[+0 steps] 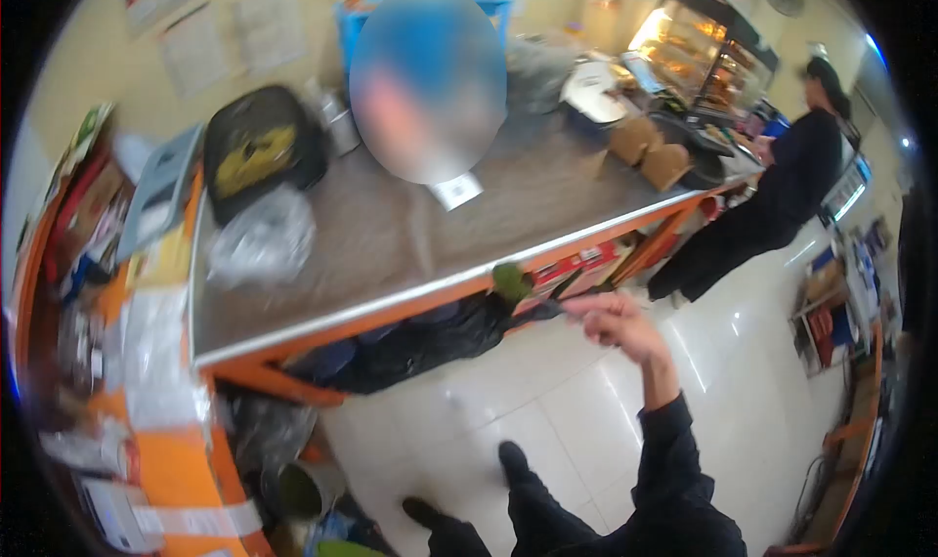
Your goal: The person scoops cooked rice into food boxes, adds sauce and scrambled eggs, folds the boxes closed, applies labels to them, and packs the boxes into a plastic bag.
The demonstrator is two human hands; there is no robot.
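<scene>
nearest the camera was the person's own dark sleeve [674, 464], reaching up from the bottom of the view to the bare right hand [620, 324]. that hand was closed, its fingers pinching a slim dark tool [552, 309], blurred, that pointed left; the forefinger lay along it while the others curled under. at the tool's far end showed a rounded green lump [510, 281], in front of the table's near edge in the view; whether the lump sat on the tool or was stuck to it i could not tell. the left hand was out of sight, so its state i could not tell either. behind stretched a brown-topped table [391, 264] with a pale rim and orange frame, dark bags [420, 347] bundled beneath it. on its top lay a white card [456, 192], just below a blurred oval; farther left a clear plastic bag [264, 236] lay beside a black tub [264, 151] with yellow-green contents. toward the right end stood an open cardboard box [664, 164], and near it a co-worker in dark clothes [796, 171]. beyond, a lit glass display case [699, 54] held food.
</scene>
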